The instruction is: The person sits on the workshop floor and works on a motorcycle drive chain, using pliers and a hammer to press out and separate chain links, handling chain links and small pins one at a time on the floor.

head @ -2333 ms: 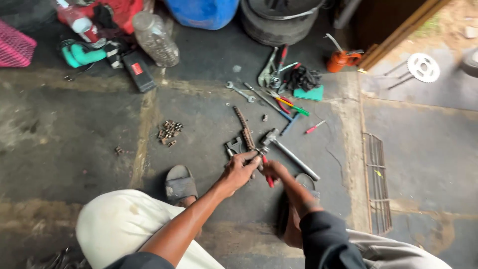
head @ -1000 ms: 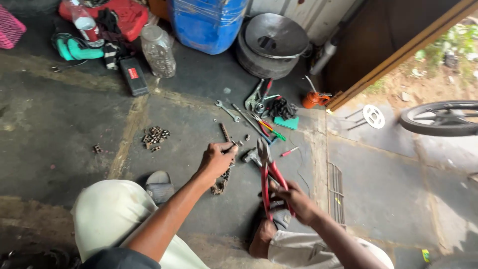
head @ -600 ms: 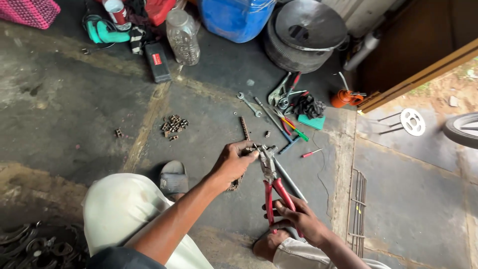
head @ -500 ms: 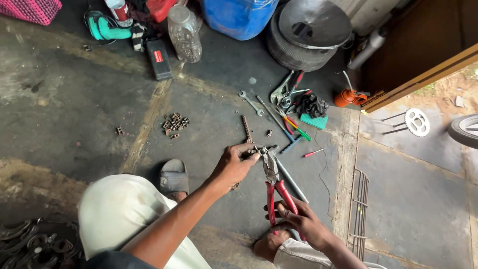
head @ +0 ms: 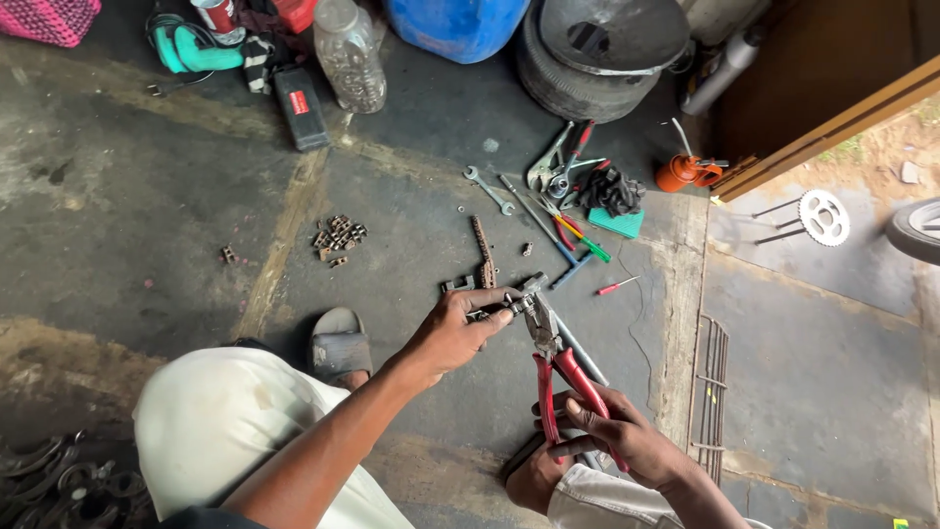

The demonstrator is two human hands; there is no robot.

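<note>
My left hand pinches one end of a dark chain piece above the concrete floor. My right hand grips the red handles of a pair of pliers, whose jaws close on the same chain piece right at my left fingertips. A longer strip of rusty chain lies on the floor just beyond the hands. A metal bar lies under the pliers.
A pile of small chain links lies to the left. Spanners, screwdrivers and a green cloth are scattered ahead. An orange oil can, a sprocket, a tyre, a blue drum and a plastic bottle stand beyond. My sandalled foot rests below-left.
Both hands lifted from the floor. The left hand brought the chain piece up, and the right hand raised the pliers until their jaws met it.
</note>
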